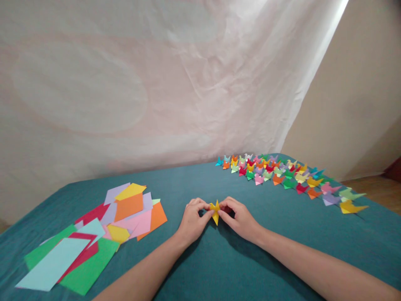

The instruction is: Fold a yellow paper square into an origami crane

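Observation:
A small yellow folded paper figure (215,211) sits between my two hands just above the teal cloth. My left hand (193,221) pinches its left side with curled fingers. My right hand (237,217) pinches its right side the same way. Both forearms reach in from the bottom edge of the view.
A loose pile of coloured paper sheets (94,234) lies at the left on the teal table cloth (219,267). Several rows of small folded paper figures (282,173) in many colours stand at the back right. A pale sheet hangs behind the table.

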{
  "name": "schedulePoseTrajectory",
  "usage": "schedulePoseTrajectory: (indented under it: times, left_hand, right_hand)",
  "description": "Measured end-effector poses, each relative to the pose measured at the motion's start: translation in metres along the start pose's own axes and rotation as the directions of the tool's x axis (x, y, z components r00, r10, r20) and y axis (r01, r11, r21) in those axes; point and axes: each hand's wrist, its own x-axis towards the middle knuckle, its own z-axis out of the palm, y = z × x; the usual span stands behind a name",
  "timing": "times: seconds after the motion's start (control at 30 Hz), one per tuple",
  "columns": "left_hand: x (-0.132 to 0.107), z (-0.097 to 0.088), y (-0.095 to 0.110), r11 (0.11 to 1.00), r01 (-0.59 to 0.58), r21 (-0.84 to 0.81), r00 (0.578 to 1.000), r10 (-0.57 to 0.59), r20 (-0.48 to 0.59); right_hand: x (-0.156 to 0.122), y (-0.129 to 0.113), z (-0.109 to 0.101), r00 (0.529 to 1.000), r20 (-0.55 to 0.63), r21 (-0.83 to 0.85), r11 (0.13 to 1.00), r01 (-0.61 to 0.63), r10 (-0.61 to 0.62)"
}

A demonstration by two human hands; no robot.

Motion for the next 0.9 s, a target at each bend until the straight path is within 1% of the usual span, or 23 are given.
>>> schedulePoseTrajectory:
  times: [0.13,0.33,0.47,0.57,0.67,0.9]
  left_hand:
    - [-0.0008,0.0002,-0.0010,1.000,-0.010,0.007,1.000,0.010,0.009]
    - [-0.0018,0.0006,0.0011,0.998,-0.050,0.030,0.998,0.048,0.051]
    - [-0.0018,0.0005,0.0025,0.999,-0.043,0.032,0.998,0.041,0.050]
    - [-0.0008,0.0003,0.0012,1.000,-0.016,0.000,1.000,0.016,0.022]
    - [0.0004,-0.0001,-0.0006,0.999,-0.004,-0.044,1.000,0.004,-0.004]
    - [0.0002,-0.0011,-0.0001,0.993,-0.041,-0.108,0.998,0.046,0.037]
  right_hand:
    - [-0.0007,-0.0007,-0.0004,1.000,-0.009,0.002,1.000,0.008,-0.007]
    - [0.0001,-0.0025,-0.0034,0.999,0.023,-0.043,0.999,0.023,-0.022]
    - [0.0015,-0.0029,-0.0038,1.000,0.029,-0.057,0.998,0.007,-0.006]
    - [0.0021,-0.0019,-0.0031,1.000,0.020,-0.027,0.999,-0.023,0.023]
    - [0.0020,-0.0012,-0.0026,1.000,-0.002,-0.001,1.000,-0.018,0.018]
    - [0.0015,-0.0038,-0.0029,0.999,0.011,0.005,0.999,0.034,-0.034]
